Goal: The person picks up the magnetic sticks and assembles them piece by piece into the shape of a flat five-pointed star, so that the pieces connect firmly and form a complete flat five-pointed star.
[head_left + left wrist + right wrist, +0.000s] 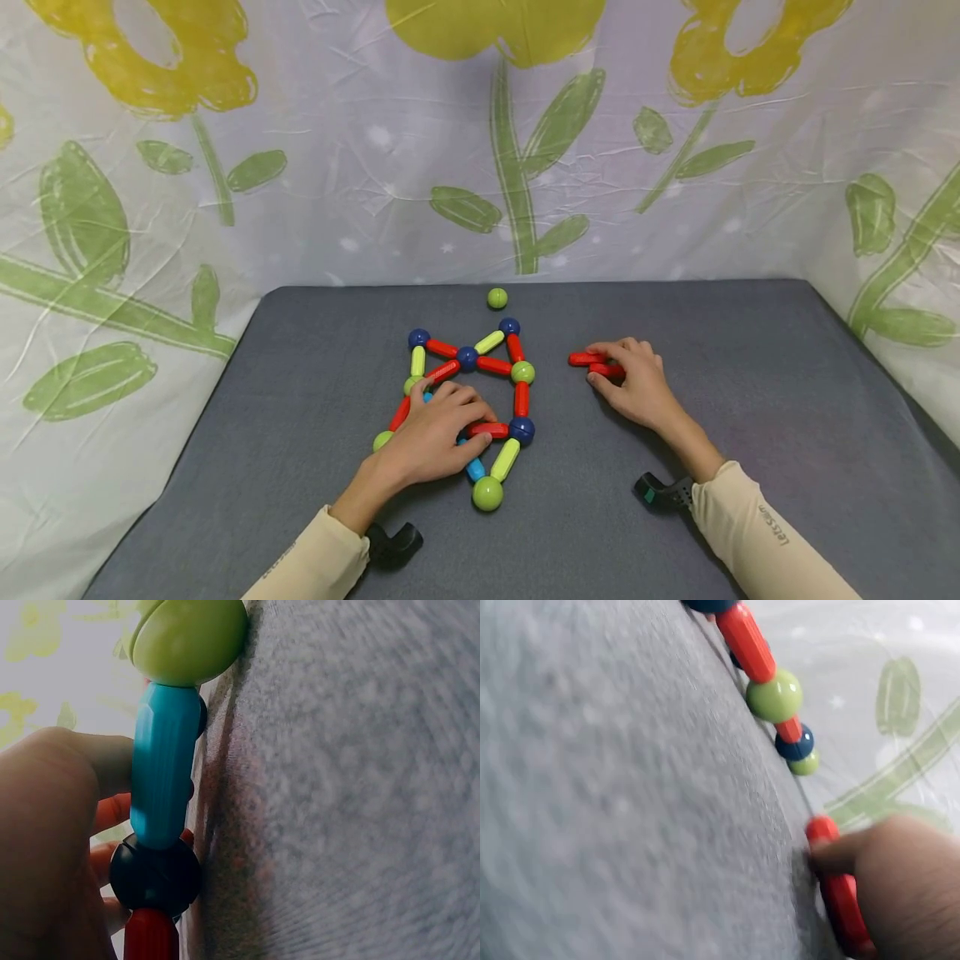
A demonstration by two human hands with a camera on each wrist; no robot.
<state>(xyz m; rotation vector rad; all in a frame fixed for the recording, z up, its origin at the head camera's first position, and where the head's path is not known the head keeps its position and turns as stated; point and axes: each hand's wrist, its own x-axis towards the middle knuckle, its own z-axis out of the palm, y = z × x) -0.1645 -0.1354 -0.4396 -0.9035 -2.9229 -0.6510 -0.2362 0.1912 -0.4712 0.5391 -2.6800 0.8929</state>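
Observation:
A flat figure of magnetic sticks and balls lies left of centre in the head view. My left hand [442, 425] lies over its lower left part, thumb and index finger on either side of a red magnetic stick [491, 430]. In the left wrist view a blue stick [165, 765] joins a green ball [187, 641] to a dark blue ball [156, 875] near the thumb. Away to the right, my right hand [637, 383] pinches a red magnetic stick [606, 369] at table level. Another red stick [581, 358] lies right beside it. The left palm hides some of the figure.
A loose green ball [497, 297] sits near the back edge of the grey table [697, 325]. Behind rises a white curtain [337, 183] printed with flowers. Dark wrist cameras hang under both wrists, close to the tabletop.

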